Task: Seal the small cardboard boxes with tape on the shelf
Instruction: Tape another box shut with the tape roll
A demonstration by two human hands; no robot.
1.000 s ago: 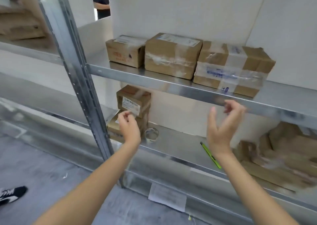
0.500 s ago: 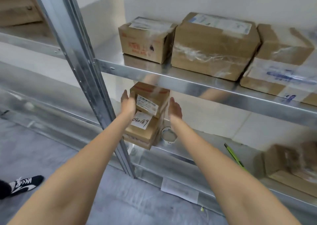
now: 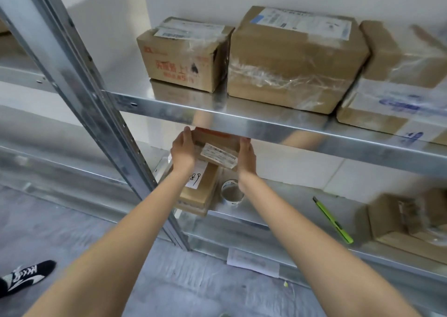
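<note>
We stand in a stockroom: galvanised steel shelving (image 3: 242, 120) above our grip carries taped, labelled brown cardboard parcels (image 3: 292, 58), over a bare grey concrete floor (image 3: 72, 239).

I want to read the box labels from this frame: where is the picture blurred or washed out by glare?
Head view: sharp at centre, where both hands, left hand and right hand, grip the small box; its label is legible as print only. The right edge smears: the far-right upper box is motion-blurred. The upper shelf rail mirrors the arms.
</note>
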